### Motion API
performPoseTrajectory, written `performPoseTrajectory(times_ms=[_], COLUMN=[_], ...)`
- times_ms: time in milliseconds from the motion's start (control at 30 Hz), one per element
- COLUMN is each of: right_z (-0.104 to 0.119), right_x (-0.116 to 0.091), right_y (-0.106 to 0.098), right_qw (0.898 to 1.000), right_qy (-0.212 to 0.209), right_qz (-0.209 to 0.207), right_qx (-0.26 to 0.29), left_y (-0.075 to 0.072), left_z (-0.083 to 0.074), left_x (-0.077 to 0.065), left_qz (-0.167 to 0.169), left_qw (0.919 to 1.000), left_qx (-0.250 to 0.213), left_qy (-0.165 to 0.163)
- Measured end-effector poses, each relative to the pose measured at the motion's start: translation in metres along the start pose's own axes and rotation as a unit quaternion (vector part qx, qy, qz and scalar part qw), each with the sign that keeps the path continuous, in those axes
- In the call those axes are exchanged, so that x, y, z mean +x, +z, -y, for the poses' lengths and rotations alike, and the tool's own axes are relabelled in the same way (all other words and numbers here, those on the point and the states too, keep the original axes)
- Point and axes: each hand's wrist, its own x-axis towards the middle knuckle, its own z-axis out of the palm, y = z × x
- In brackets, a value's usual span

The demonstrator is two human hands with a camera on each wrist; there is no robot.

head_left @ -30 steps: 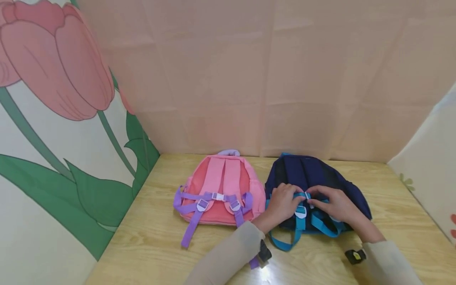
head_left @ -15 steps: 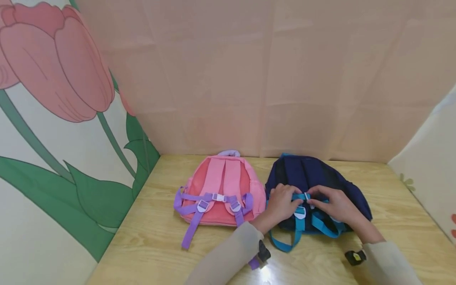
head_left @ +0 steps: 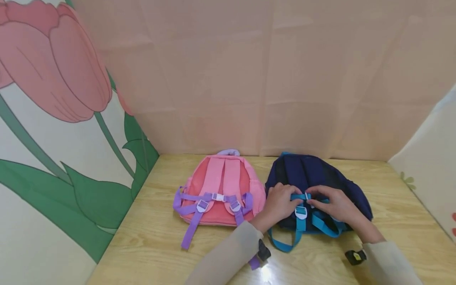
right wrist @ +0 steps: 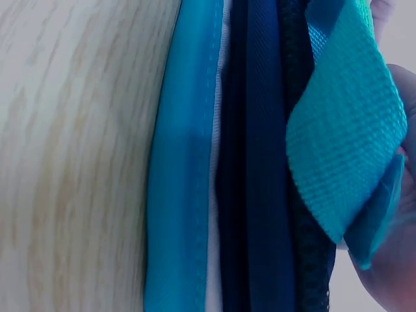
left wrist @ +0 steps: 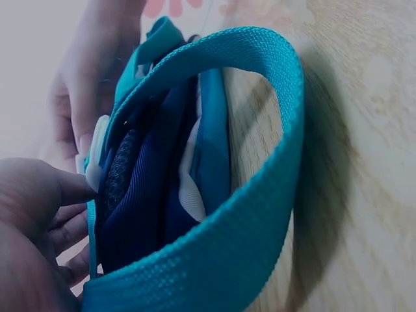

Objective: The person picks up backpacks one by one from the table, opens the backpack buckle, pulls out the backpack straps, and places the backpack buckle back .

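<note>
A navy backpack lies on the table with its shoulder straps facing up. Across it runs a teal chest strap with a small white buckle. My left hand pinches the strap just left of that buckle, thumb and fingers bent. From the other side my right hand pinches the buckle end between thumb and fingers. In the left wrist view a wide teal webbing loop stands up in front of the hands. Folded teal webbing partly hides the right hand in the right wrist view.
Left of the navy bag lies a pink backpack with purple straps and a white chest buckle joined. The wooden table meets a pinkish cloth wall behind. A tulip-printed panel stands at left.
The left hand has shifted very slightly left, and a little more teal strap shows between the two hands. The right hand and both backpacks look unchanged.
</note>
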Motion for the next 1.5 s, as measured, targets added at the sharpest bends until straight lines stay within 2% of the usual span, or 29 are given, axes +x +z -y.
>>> performPoseTrajectory(times_ms=[167,633,1233,1500], right_z=[0.0010,-0.0009,-0.0009,-0.0059], right_x=[0.0006,-0.0019,0.0005,0.0004], right_y=[-0.0008,-0.0017,-0.0035,-0.0023], right_qw=[1.000,1.000,1.000,1.000], right_qy=[0.000,0.011,0.022,0.017], right_qz=[0.003,0.005,0.002,-0.002], right_qx=[-0.004,0.012,0.007,0.001], left_y=[0.0006,-0.0015,0.0025,0.0022], left_z=[-0.0034,-0.0043,0.0018,0.0033], left_x=[0.0003,0.0000,0.0025,0.0036], left_qz=[-0.012,0.005,-0.037,-0.026], left_qw=[0.9998,0.9999,0.9988,0.9988], left_qx=[0.014,0.014,0.002,-0.003], left_qy=[0.009,-0.004,0.032,0.041])
